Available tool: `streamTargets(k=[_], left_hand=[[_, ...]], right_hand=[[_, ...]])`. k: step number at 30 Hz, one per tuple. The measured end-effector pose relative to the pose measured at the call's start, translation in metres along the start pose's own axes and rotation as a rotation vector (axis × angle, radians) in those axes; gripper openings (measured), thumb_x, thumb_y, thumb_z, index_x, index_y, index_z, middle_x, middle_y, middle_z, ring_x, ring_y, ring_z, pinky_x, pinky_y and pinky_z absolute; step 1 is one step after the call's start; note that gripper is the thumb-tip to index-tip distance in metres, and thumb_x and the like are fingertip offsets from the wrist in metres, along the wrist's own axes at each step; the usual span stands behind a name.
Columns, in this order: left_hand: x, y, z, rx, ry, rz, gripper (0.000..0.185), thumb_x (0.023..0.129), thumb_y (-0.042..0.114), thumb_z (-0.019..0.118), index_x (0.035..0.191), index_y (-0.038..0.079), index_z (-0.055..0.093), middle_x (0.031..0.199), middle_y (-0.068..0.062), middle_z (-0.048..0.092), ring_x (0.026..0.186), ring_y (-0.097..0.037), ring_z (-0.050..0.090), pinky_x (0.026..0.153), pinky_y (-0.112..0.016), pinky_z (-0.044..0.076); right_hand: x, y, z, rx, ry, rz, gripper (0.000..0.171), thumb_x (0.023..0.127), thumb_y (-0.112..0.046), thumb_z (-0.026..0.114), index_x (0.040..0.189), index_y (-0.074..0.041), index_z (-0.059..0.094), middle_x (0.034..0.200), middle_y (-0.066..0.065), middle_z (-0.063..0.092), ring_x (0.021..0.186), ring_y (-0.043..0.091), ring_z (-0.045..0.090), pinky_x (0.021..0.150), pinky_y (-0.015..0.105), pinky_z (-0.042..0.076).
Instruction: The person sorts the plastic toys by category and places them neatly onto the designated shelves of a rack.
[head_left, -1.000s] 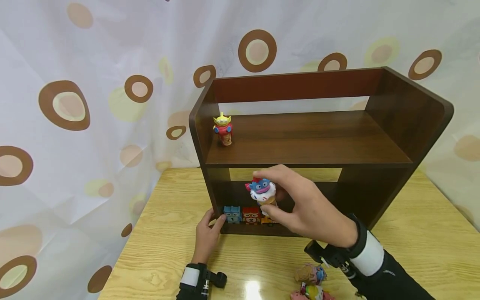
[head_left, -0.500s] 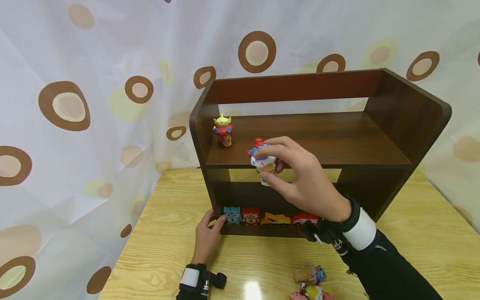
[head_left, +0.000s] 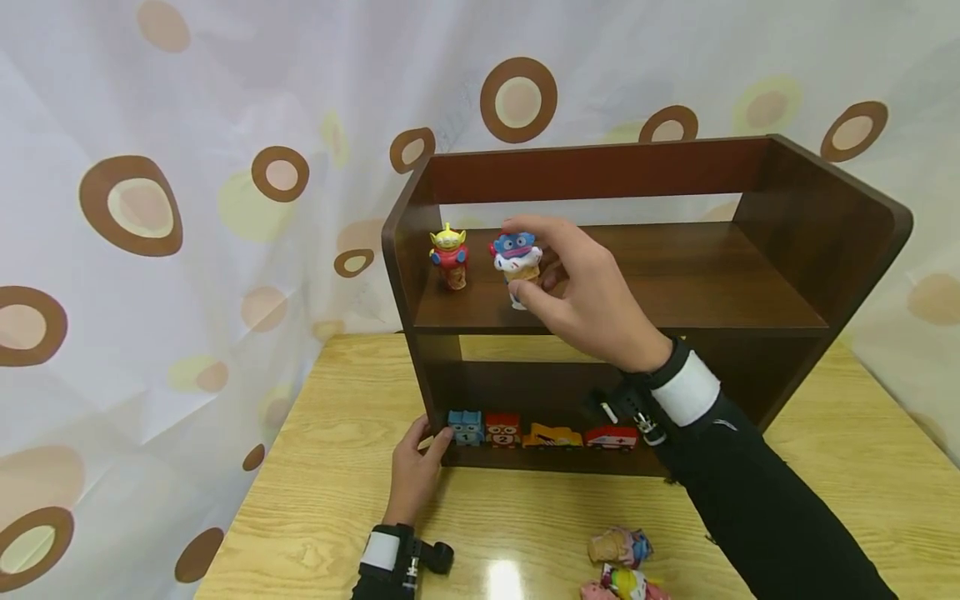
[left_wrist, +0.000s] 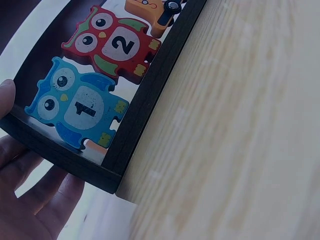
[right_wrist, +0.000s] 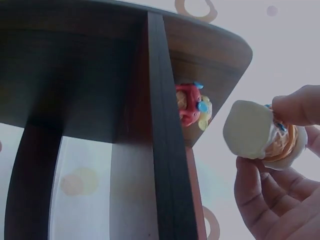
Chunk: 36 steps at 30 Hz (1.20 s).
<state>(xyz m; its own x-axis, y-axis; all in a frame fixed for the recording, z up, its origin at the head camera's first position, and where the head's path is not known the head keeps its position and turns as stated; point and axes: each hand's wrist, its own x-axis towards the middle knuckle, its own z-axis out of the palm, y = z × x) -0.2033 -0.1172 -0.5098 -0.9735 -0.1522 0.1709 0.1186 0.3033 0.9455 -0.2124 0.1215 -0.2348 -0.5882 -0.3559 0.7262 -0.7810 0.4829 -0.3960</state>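
Observation:
My right hand (head_left: 581,287) pinches a blue-faced ice-cream-cone figurine (head_left: 517,260) with white frosting, upright at the upper shelf's front. Its pale round base (right_wrist: 246,131) faces the right wrist camera, with the thumb and fingers around its body. To its left a yellow-headed alien figurine (head_left: 450,257) in red stands on that shelf. My left hand (head_left: 414,475) grips the lower left side panel of the dark wooden shelf unit (head_left: 630,327), thumb inside and fingers outside. Just beside that thumb stands a blue owl block (left_wrist: 75,105) marked 1, with a red owl block (left_wrist: 112,42) marked 2 alongside.
Along the lower shelf, right of the owls, are a yellow-orange toy vehicle (head_left: 552,437) and a red toy vehicle (head_left: 611,437). More cone figurines (head_left: 621,547) lie on the wooden table (head_left: 300,500) in front. A patterned curtain (head_left: 187,333) hangs behind.
My right hand has lifted the blue-faced figurine from in front of the lower shelf to the upper shelf, uncovering the toy vehicles below. The left hand has stayed in place.

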Motion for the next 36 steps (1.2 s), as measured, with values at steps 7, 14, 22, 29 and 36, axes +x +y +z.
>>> streamTargets(k=[7,14,22,29,36], left_hand=[[-0.006,-0.002,0.002,0.015,-0.017,-0.027,0.039,0.097,0.033,0.063,0.132,0.016,0.061,0.133,-0.008,0.065,0.126,-0.032,0.058,0.102,-0.050,0.052],[-0.009,-0.003,0.002,0.011,-0.002,-0.031,0.038,0.097,0.032,0.064,0.132,0.018,0.062,0.132,-0.007,0.066,0.125,-0.030,0.058,0.102,-0.050,0.052],[-0.007,-0.003,-0.005,0.010,0.015,-0.016,0.037,0.096,0.029,0.065,0.131,0.016,0.062,0.131,-0.008,0.066,0.125,-0.030,0.059,0.101,-0.050,0.053],[-0.007,-0.007,-0.009,0.020,0.020,-0.024,0.038,0.096,0.030,0.065,0.131,0.016,0.062,0.131,-0.008,0.066,0.125,-0.031,0.060,0.100,-0.050,0.053],[-0.006,-0.006,-0.009,0.031,0.031,-0.004,0.037,0.097,0.028,0.064,0.131,0.014,0.062,0.130,-0.010,0.066,0.124,-0.032,0.060,0.099,-0.051,0.054]], right_hand=[[0.006,0.007,0.006,-0.008,-0.053,0.056,0.051,0.088,-0.001,0.069,0.137,-0.004,0.052,0.119,0.016,0.060,0.081,0.021,0.060,0.071,0.032,0.056],[0.010,0.004,0.011,-0.033,-0.069,0.060,0.045,0.089,-0.002,0.069,0.132,-0.004,0.056,0.126,0.016,0.059,0.082,0.023,0.061,0.073,0.035,0.056],[0.016,0.002,0.013,-0.018,-0.054,0.083,0.045,0.089,-0.002,0.070,0.132,-0.004,0.056,0.129,0.017,0.058,0.092,0.026,0.066,0.077,0.037,0.061],[0.021,0.003,0.016,-0.024,-0.079,0.109,0.030,0.089,-0.003,0.070,0.119,-0.004,0.063,0.125,0.016,0.059,0.094,0.026,0.066,0.078,0.037,0.060],[0.025,0.007,0.020,-0.047,-0.111,0.076,0.021,0.093,-0.005,0.063,0.114,-0.003,0.062,0.118,0.015,0.060,0.091,0.024,0.061,0.075,0.034,0.057]])
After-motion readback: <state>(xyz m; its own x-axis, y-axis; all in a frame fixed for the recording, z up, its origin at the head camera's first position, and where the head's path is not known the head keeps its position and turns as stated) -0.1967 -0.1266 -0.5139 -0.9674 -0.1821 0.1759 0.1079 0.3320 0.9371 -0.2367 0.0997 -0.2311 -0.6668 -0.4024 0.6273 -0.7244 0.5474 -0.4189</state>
